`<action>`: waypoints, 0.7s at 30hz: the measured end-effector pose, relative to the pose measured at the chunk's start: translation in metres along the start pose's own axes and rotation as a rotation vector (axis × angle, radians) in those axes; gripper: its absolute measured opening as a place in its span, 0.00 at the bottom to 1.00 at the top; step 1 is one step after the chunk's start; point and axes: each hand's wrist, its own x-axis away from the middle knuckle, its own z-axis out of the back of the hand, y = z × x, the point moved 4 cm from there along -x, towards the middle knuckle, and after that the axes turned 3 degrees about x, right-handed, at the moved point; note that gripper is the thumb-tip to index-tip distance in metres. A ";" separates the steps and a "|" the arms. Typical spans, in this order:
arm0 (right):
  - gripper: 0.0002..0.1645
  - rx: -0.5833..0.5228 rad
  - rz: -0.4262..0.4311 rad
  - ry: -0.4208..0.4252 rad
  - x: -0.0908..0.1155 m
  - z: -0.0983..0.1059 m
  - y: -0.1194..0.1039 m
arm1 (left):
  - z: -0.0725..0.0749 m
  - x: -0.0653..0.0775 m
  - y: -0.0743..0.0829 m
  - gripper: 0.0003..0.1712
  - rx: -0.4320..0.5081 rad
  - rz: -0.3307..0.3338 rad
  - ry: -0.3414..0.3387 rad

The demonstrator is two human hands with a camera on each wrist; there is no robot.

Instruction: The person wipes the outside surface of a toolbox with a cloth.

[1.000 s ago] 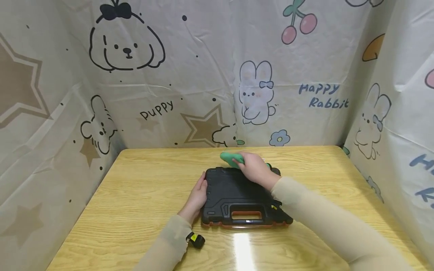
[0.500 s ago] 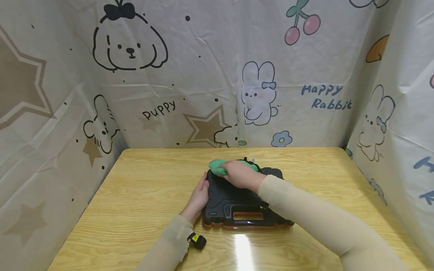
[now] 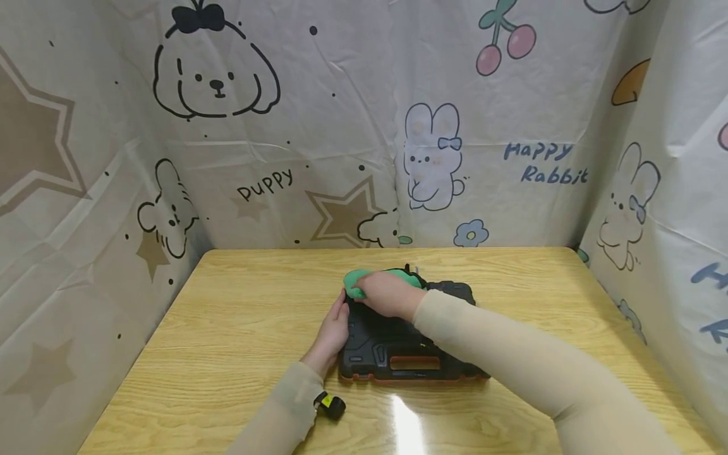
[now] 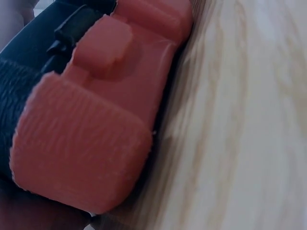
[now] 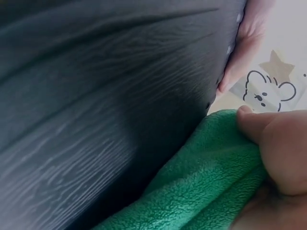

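A black tool case (image 3: 392,335) with orange-red lower edging (image 4: 81,143) lies on the wooden table, its handle toward me. My left hand (image 3: 332,332) rests against the case's left side, its visible fingers fairly straight. My right hand (image 3: 389,292) holds a fuzzy green cloth (image 5: 206,177) on the far left corner of the lid. Thumb and fingers pinch the cloth in the right wrist view, where it touches the black grained surface. The right forearm covers part of the case's right half.
The wooden table (image 3: 244,328) extends around the case. Its far edge meets a printed cloth backdrop (image 3: 318,126), which also hangs at both sides. A black wrist camera (image 3: 332,406) sits at the left cuff.
My right hand has moved left and slightly toward me with the green cloth, from the far middle of the lid to its far left corner. The left hand and case stay in place.
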 end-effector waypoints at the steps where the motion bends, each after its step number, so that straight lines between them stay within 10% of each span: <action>1: 0.12 0.013 -0.002 -0.005 -0.001 -0.001 -0.001 | 0.000 0.000 0.000 0.32 0.002 -0.002 0.002; 21: 0.28 0.222 0.012 -0.098 0.024 -0.013 -0.024 | -0.001 -0.003 -0.002 0.32 0.020 0.006 0.018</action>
